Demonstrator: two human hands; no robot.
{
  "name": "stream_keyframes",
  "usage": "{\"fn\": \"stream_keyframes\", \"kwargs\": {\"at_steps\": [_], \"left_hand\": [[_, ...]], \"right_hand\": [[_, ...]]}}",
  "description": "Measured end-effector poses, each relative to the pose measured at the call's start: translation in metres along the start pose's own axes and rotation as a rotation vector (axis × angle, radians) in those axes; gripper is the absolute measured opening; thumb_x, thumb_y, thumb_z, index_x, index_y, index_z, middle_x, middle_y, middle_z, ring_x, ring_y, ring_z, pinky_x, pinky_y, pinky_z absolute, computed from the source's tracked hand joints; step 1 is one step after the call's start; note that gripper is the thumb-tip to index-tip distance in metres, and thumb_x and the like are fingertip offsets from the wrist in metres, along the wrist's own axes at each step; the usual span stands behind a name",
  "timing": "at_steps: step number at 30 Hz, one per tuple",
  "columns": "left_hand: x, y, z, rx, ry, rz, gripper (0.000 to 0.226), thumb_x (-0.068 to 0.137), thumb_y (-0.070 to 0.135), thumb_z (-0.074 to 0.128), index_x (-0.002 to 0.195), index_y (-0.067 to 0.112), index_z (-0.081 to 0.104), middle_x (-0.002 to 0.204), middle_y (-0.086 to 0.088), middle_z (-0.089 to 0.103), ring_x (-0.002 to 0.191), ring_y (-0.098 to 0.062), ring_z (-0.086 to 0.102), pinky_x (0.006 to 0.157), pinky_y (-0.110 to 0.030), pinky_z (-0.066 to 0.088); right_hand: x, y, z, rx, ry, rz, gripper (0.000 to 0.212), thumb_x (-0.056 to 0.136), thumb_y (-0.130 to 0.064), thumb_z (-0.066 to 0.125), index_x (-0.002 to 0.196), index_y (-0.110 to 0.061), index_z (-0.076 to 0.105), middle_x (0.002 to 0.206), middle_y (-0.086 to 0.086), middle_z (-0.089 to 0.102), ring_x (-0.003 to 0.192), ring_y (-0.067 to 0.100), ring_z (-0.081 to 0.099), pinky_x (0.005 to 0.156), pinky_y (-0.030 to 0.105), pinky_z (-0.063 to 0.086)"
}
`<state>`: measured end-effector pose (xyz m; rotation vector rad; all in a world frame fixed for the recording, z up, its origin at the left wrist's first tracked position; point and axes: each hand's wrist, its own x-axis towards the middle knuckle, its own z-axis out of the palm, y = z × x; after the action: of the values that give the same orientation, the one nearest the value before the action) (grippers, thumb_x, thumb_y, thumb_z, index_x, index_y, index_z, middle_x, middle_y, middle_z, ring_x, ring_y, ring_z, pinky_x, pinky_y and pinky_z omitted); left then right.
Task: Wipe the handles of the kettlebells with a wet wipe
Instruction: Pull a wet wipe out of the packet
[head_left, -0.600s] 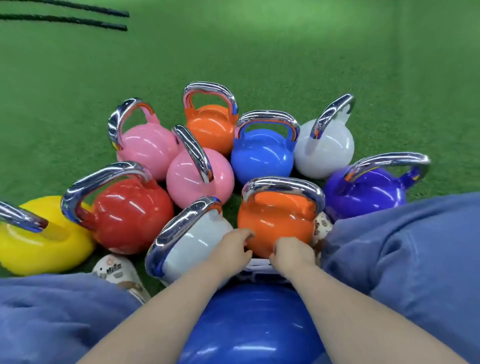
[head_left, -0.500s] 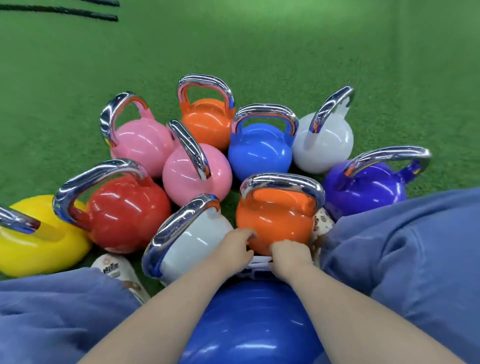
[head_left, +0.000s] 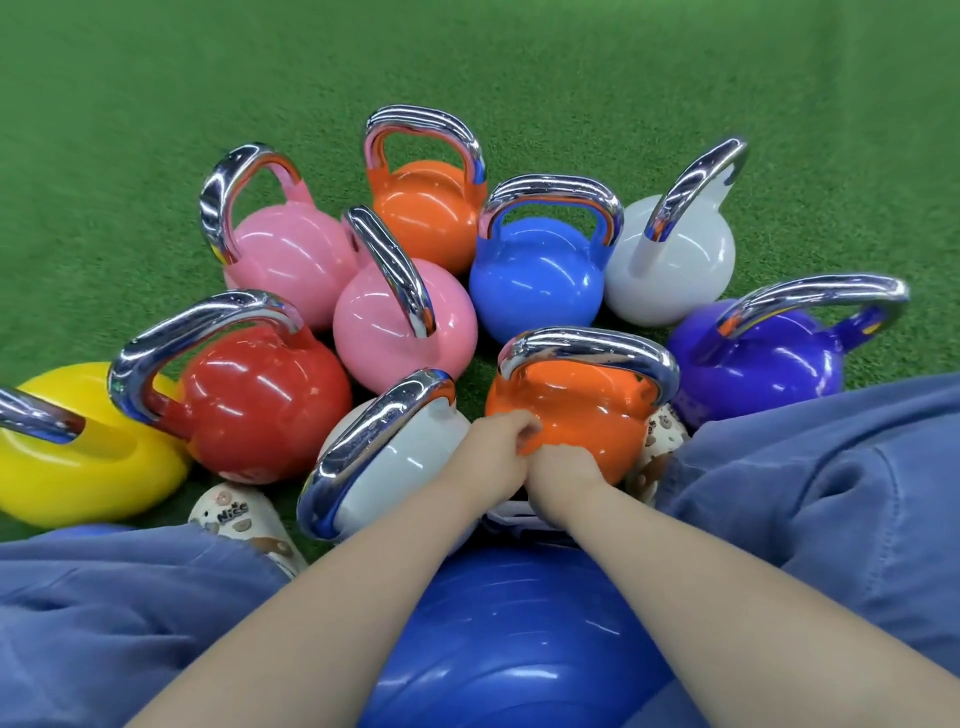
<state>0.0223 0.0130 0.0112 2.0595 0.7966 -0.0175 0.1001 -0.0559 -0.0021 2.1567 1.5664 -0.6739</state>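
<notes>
While both forearms reach over a blue ball (head_left: 519, 639), left hand (head_left: 493, 452) and right hand (head_left: 563, 470) meet, fingers curled, against the near orange kettlebell (head_left: 582, 415); what they hold, cannot tell. White pack (head_left: 511, 517) beneath. More kettlebells fan from 9 to 2 o'clock on turf (head_left: 156, 104).

Kettlebell bodies (head_left: 535, 280) are showing glossy, smooth coating; handles (head_left: 587, 348) are gleaming as polished chrome metal; turf (head_left: 156, 104) is lying matt, rough; trousers (head_left: 831, 467) are appearing soft cloth.
</notes>
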Motion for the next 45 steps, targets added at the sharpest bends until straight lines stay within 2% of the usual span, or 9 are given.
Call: {"fn": "stream_keyframes", "kwargs": {"at_steps": [5,9,13,19,23,30,34,38,45], "left_hand": [[0.001,0.008,-0.012,0.001,0.009,0.021,0.049,0.077,-0.015,0.039,0.118,0.007,0.056,0.119,-0.009,0.058,0.108,-0.020,0.054,0.087,-0.021,0.040],[-0.002,0.011,-0.019,-0.050,0.063,0.022,0.050,0.078,-0.015,0.037,0.117,0.008,0.057,0.117,-0.007,0.059,0.104,-0.019,0.056,0.080,-0.017,0.040],[0.002,0.029,-0.039,-0.171,0.127,0.042,0.051,0.076,-0.018,0.033,0.113,0.005,0.060,0.101,-0.002,0.057,0.091,-0.015,0.056,0.069,-0.007,0.041],[0.026,0.056,-0.109,-0.192,0.172,0.153,0.035,0.081,-0.017,0.044,0.111,-0.004,0.058,0.104,-0.011,0.061,0.089,-0.014,0.055,0.075,-0.010,0.044],[0.043,0.068,-0.175,-0.142,0.325,0.181,0.025,0.086,0.005,0.061,0.111,0.002,0.061,0.111,-0.011,0.065,0.094,-0.013,0.056,0.083,-0.016,0.044],[0.100,0.056,-0.254,-0.477,0.460,0.019,0.044,0.091,0.038,0.054,0.126,0.012,0.047,0.113,-0.002,0.057,0.094,-0.015,0.055,0.069,-0.019,0.044],[0.148,0.049,-0.292,-0.890,0.357,0.049,0.039,0.092,0.042,0.048,0.119,0.015,0.055,0.094,-0.002,0.067,0.072,-0.013,0.063,0.056,-0.019,0.050],[0.195,0.037,-0.334,-1.088,0.416,0.022,0.028,0.091,0.042,0.050,0.095,0.019,0.064,0.077,0.002,0.072,0.066,-0.012,0.067,0.070,-0.028,0.054],[0.257,0.038,-0.379,-1.143,0.480,-0.070,0.024,0.090,0.039,0.055,0.086,0.018,0.064,0.070,0.001,0.072,0.061,-0.014,0.067,0.065,-0.028,0.056]], "right_hand": [[-0.001,-0.009,0.007,0.032,-0.175,-0.032,0.035,0.088,-0.033,0.060,0.113,-0.009,0.059,0.116,0.008,0.061,0.106,0.027,0.058,0.078,0.034,0.046],[-0.002,-0.012,0.018,0.010,-0.191,-0.029,0.022,0.091,-0.014,0.052,0.111,-0.009,0.062,0.116,0.009,0.063,0.106,0.029,0.059,0.078,0.033,0.045],[-0.010,-0.010,-0.012,0.040,-0.181,-0.066,0.024,0.092,-0.020,0.049,0.107,-0.007,0.061,0.113,0.010,0.061,0.101,0.029,0.058,0.075,0.033,0.043],[-0.004,0.010,-0.107,0.021,-0.070,-0.112,0.021,0.087,-0.028,0.056,0.079,-0.009,0.058,0.074,0.003,0.060,0.076,0.023,0.053,0.068,0.028,0.041],[-0.002,0.027,-0.192,0.194,0.148,-0.088,0.041,0.084,-0.029,0.062,0.051,-0.013,0.041,0.047,0.001,0.042,0.052,0.019,0.041,0.045,0.025,0.030],[0.054,0.049,-0.303,0.834,0.501,-0.189,0.025,0.086,-0.017,0.064,0.067,-0.006,0.051,0.034,-0.004,0.030,0.025,0.006,0.023,0.030,0.014,0.020],[0.111,0.044,-0.360,1.171,0.485,-0.328,0.013,0.088,-0.016,0.062,0.083,-0.007,0.055,0.035,-0.007,0.030,0.029,0.005,0.023,0.035,0.013,0.017],[0.168,0.043,-0.408,1.256,0.406,-0.418,0.018,0.089,-0.019,0.060,0.075,-0.010,0.054,0.037,-0.009,0.030,0.033,0.007,0.023,0.037,0.013,0.018],[0.242,0.058,-0.450,1.267,0.360,-0.434,0.040,0.092,-0.020,0.056,0.056,-0.016,0.040,0.038,-0.007,0.031,0.034,0.008,0.025,0.039,0.014,0.021]]}}
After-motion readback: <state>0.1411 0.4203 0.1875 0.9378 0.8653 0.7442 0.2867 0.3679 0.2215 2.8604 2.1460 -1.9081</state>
